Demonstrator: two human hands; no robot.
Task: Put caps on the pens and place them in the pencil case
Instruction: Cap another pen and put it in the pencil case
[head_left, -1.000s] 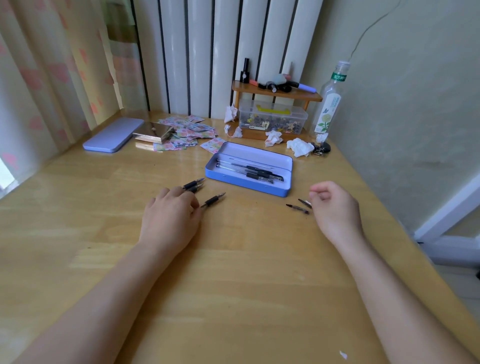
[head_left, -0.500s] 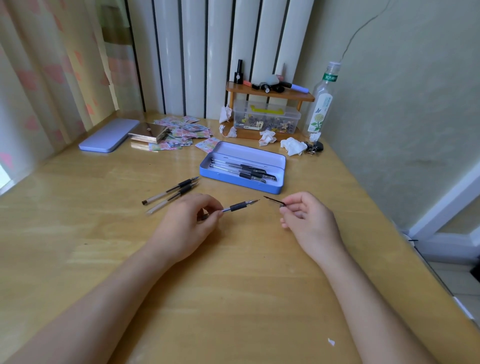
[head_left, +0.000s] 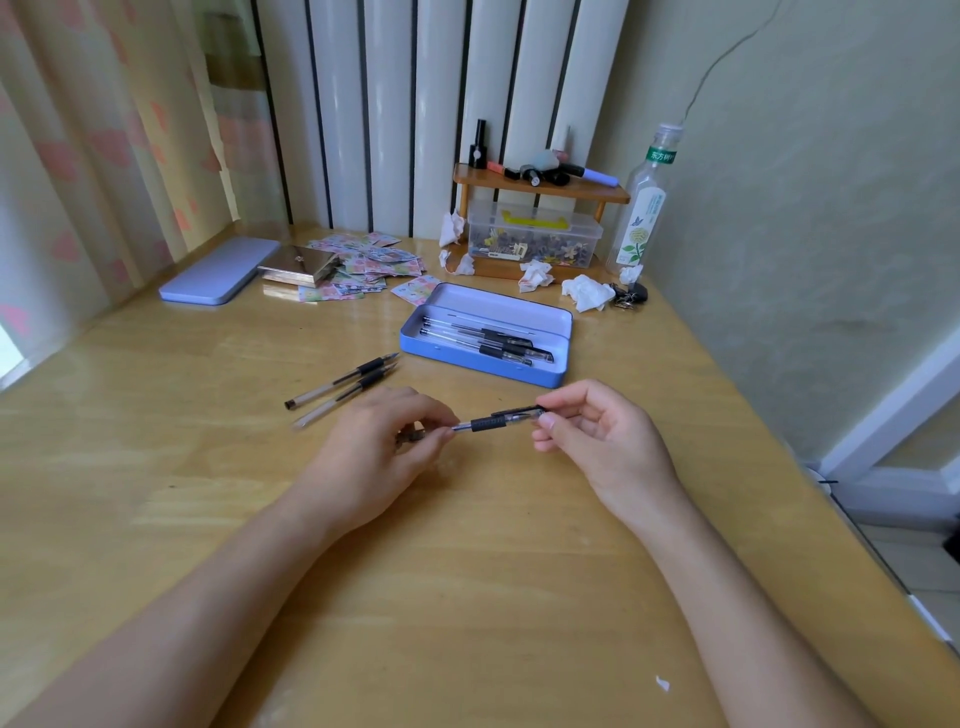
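A black-gripped pen (head_left: 488, 422) hangs just above the wooden table between both hands. My left hand (head_left: 379, 441) pinches its clear barrel, and my right hand (head_left: 597, 436) holds the black cap (head_left: 522, 414) that sits over the pen's tip. Behind them lies the open blue pencil case (head_left: 556, 374) with several capped pens (head_left: 488, 340) inside. Two uncapped pens (head_left: 345, 387) lie side by side on the table, left of the case.
The case's blue lid (head_left: 218, 270) lies far left beside a gold box (head_left: 301, 266) and scattered stickers. At the back stand a wooden shelf (head_left: 540, 189), a clear storage box (head_left: 535, 241), a bottle (head_left: 644, 202) and crumpled tissues (head_left: 587, 292). The table's edge runs down the right.
My left hand lifted one pen from the table and my right hand picked up a cap. The hands came together, and the cap now sits over the pen's tip.
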